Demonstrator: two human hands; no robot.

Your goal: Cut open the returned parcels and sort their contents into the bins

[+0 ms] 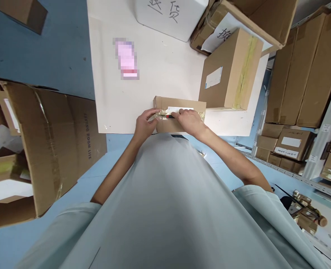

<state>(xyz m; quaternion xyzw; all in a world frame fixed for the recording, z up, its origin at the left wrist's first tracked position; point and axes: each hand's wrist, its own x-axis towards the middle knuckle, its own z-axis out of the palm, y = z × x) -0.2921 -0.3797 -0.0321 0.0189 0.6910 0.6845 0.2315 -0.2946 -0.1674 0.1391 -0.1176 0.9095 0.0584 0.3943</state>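
Note:
A small cardboard box lies at the near edge of the white table, with shiny tape and a white label on its upper face. My right hand rests over that face, fingers curled round a slim red and black tool that looks like a utility knife. The tool's tip points left along the tape; part of it is hidden under the fingers. At the box's left end is my left hand, its thumb and fingers apart and touching the corner.
A larger taped box stands right of the small one. Behind are a white bin and an open carton. A pixelated pink item lies at left. A big open carton stands on the floor; shelves hold boxes.

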